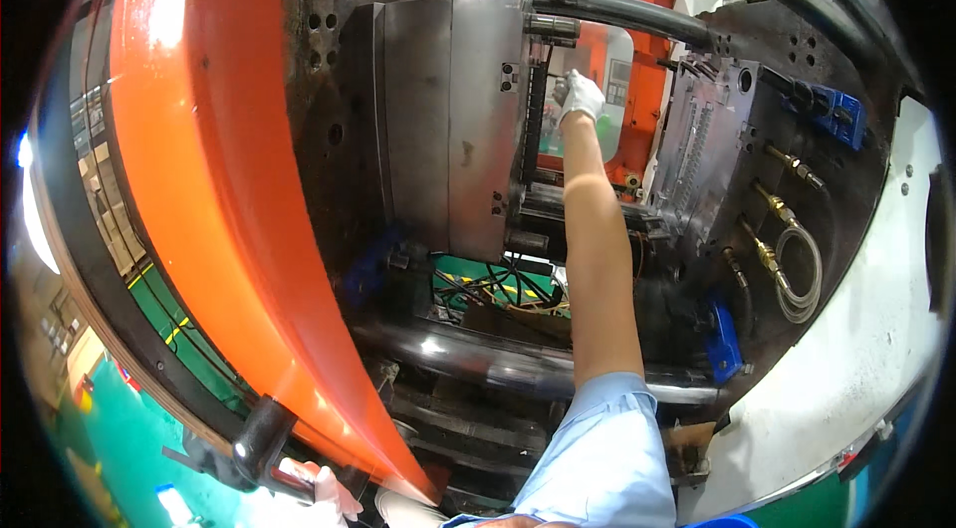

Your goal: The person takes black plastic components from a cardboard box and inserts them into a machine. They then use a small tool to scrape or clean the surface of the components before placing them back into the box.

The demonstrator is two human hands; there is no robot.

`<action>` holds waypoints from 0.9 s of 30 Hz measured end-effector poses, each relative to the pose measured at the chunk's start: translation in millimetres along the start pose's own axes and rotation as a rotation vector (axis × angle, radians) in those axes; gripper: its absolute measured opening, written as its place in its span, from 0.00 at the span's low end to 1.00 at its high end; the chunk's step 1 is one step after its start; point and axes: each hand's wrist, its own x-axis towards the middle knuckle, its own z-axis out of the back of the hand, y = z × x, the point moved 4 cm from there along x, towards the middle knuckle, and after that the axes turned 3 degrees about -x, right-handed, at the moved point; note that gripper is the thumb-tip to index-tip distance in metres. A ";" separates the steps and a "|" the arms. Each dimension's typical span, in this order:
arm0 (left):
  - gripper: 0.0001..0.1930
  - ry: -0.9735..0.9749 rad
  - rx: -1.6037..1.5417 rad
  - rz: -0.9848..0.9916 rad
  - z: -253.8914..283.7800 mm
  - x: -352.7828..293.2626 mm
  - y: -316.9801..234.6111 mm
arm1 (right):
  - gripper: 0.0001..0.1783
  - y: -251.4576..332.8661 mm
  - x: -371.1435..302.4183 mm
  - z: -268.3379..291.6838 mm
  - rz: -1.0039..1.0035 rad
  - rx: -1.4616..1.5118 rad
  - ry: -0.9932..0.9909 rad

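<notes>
The gloved right hand [580, 97] reaches up into the open gap between the two mold halves. Just left of it stands the steel mold block [448, 120]; to its right the ribbed mold plate [702, 154] leaves more room. Above it a black tie bar [617, 10] crosses. Below the forearm lie hoses and cables [498, 289] and a second bar [478, 354]. The orange door [219, 179] walls off the far left, where the left hand [324, 493] rests at its handle [261, 438].

Factory floor, injection moulding shop by the look of it. Open steel mould halves [448, 120] sit between heavy tie bars [498, 354] inside an orange machine guard [214, 179], with brass fittings and a coiled hose [797, 274] on the right platen. Green painted floor [119, 418] with yellow lines shows below.
</notes>
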 end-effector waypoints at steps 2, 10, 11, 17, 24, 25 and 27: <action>0.12 0.012 0.003 0.025 -2.4 1.9 0.3 | 0.11 16.0 36.2 -7.3 0.067 0.075 0.081; 0.13 0.042 0.045 0.103 -0.6 -0.4 -7.0 | 0.06 102.9 -2.9 -8.0 0.223 0.353 -0.203; 0.13 0.059 0.047 0.119 -0.6 -1.5 -7.2 | 0.07 111.8 -10.0 5.3 0.167 0.320 -0.179; 0.14 0.091 0.083 0.125 -9.0 -4.0 -28.7 | 0.11 188.9 -155.1 58.7 0.042 -0.423 0.239; 0.20 0.261 0.068 -0.033 -6.4 -5.2 -29.5 | 0.13 323.7 -450.1 215.1 -0.669 -1.015 0.802; 0.20 0.285 0.054 -0.040 -1.7 -4.2 -27.9 | 0.14 341.5 -480.3 248.9 -0.807 -0.975 0.550; 0.21 0.328 0.045 -0.072 -1.5 -4.0 -22.2 | 0.15 368.7 -512.6 256.4 -0.594 -1.632 0.645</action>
